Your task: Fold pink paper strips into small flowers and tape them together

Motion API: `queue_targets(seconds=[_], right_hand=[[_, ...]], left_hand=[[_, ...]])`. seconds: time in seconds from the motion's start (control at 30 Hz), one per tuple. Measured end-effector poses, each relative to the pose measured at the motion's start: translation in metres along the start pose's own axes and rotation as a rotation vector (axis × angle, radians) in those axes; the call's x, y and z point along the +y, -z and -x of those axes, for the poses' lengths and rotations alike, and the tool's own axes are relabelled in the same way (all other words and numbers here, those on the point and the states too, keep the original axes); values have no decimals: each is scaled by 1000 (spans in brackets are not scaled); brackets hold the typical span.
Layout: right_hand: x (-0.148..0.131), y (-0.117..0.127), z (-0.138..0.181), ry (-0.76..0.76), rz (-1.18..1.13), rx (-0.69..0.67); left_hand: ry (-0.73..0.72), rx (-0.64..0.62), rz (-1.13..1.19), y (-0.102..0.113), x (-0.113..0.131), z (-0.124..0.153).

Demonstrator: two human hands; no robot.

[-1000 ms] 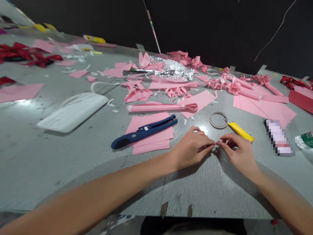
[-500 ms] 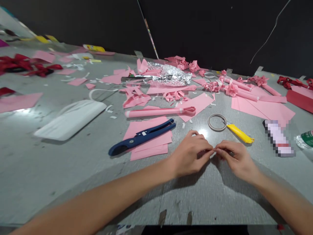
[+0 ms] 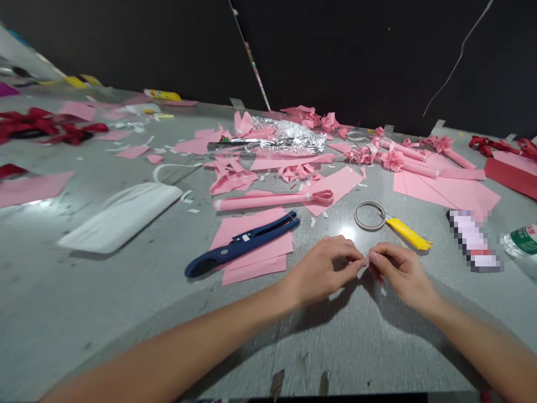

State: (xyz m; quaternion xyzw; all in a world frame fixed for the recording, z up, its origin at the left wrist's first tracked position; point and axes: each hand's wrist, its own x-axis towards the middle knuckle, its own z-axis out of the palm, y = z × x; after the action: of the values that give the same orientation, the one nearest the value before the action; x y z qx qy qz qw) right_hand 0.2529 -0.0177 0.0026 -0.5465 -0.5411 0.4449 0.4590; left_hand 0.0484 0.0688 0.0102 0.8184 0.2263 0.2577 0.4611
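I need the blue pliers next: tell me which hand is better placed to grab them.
Left, probably. The left hand lies nearer the blue pliers; the right hand sits beyond it, by the yellow tool. Both pinch a tiny scrap.

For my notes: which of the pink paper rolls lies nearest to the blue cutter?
The long pink roll just behind the blue cutter; the other rolls lie far right, beside paper flowers.
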Motion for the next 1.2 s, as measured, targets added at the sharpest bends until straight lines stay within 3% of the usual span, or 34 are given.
queue_targets(seconds=[0.13, 0.33, 0.77, 0.93, 1.1, 1.2], right_hand=[[3, 2, -1, 2, -96, 56], [-1, 0, -1, -49, -136, -55], [-7, -1, 2, -77, -64, -104], [-3, -2, 3, -99, -90, -113], [-3, 0, 3, -152, -204, -188], [-3, -2, 5, -147, -237, -197]], left_hand=[[78, 99, 115, -2, 2, 3], [171, 126, 272, -10, 2, 8], [161, 149, 319, -12, -2, 8], [-27, 169, 104, -12, -5, 8], [-517, 308, -281, -15, -12, 14], [-553, 368, -286, -17, -8, 16]])
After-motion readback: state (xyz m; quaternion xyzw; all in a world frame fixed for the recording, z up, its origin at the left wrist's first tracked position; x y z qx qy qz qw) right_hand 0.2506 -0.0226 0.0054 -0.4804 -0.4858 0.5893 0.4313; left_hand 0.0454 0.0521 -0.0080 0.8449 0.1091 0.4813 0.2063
